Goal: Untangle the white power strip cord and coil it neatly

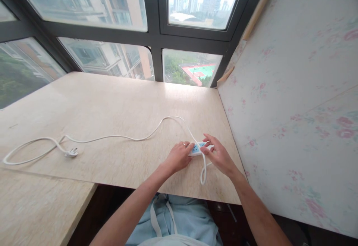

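Left hand [178,158] gripped strip's [195,150] 9 o'clock end; right hand [220,156] half-curled at 3 o'clock, hold unclear. Cord [137,139] crossed strip; plug [72,153] lay toward 9 o'clock.

Daylight entered through a dark-grey-framed window [179,40] at twelve o'clock, with an apartment block [103,3] beyond it between ten and eleven and a green-and-red sports court [201,71] at one, while rose-patterned wallpaper [293,108] stood at three and a beige marble-look ledge [69,108] stretched towards nine.
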Demonstrator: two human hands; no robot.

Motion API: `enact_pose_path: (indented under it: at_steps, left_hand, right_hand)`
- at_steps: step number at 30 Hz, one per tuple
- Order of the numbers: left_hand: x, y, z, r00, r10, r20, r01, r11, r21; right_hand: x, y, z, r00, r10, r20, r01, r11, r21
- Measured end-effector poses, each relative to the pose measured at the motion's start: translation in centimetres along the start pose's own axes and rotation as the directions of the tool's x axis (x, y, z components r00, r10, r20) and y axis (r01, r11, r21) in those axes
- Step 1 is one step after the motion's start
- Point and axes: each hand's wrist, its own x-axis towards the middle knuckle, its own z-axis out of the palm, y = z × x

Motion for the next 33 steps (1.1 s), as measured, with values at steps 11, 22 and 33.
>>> enact_pose_path:
  at_steps: [11,22,33]
  left_hand:
    - [-4.1,-0.9,0.4,0.975,-0.16,-0.155,0.161,0.987,-0.006]
    - [-10.9,-7.2,-3.6,0.893,-0.386,-0.232,0.41,0.91,0.065]
    - [-11.6,-10.1,-5.8,0.948,-0.253,-0.195,0.28,0.951,0.129]
  right_hand:
    - [0.5,-0.2,-0.1,0.927,0.376,-0.01,-0.309,0.775,0.552]
    - [0.9,7.2,-0.7,0.779,0.555,-0.291,-0.202,0.661,0.722]
    - [0.3,9.1,-2.3,0.981,0.056,-0.184,-0.127,0.908,-0.4]
